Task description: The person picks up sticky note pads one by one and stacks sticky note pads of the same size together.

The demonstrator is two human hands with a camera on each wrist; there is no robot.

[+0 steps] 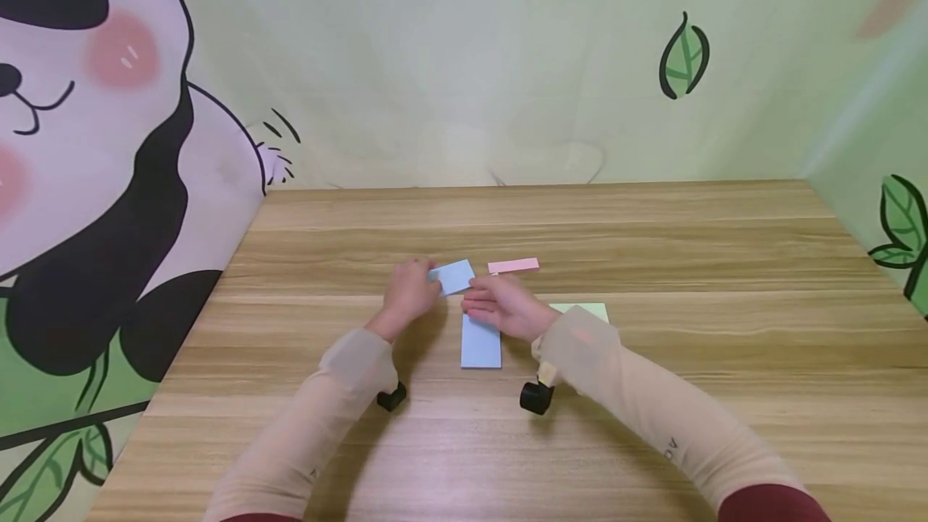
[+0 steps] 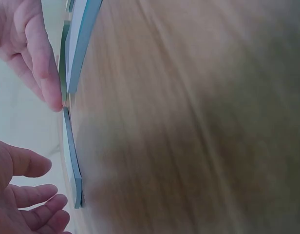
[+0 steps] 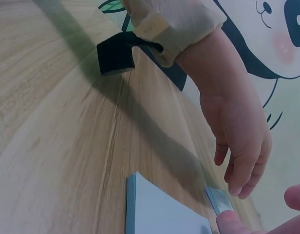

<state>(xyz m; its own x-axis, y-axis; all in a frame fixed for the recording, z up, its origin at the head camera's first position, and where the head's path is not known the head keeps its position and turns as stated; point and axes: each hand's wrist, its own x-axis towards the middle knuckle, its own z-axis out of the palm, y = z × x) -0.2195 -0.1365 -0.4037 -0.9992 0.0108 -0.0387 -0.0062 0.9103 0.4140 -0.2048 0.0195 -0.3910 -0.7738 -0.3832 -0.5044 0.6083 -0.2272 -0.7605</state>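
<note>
A small light-blue paper pad (image 1: 455, 276) lies on the wooden table (image 1: 652, 248), angled. My left hand (image 1: 415, 287) is at its left edge, fingers relaxed and hanging down beside it (image 3: 237, 183). My right hand (image 1: 484, 302) reaches in from the right with straight fingers, and one fingertip (image 3: 232, 223) touches the pad's edge (image 3: 217, 200). A longer blue pad (image 1: 481, 342) lies partly under the right hand, toward me. In the left wrist view the left hand's fingers (image 2: 38, 195) are loosely curled beside the small pad (image 2: 73, 161), not around it.
A pink strip of paper (image 1: 513, 266) lies just behind the hands. A pale green pad (image 1: 589, 310) shows beside the right sleeve. Walls with panda and leaf pictures close in the table's left, back and right sides. Black wrist camera mounts (image 1: 536, 397) hang under both forearms.
</note>
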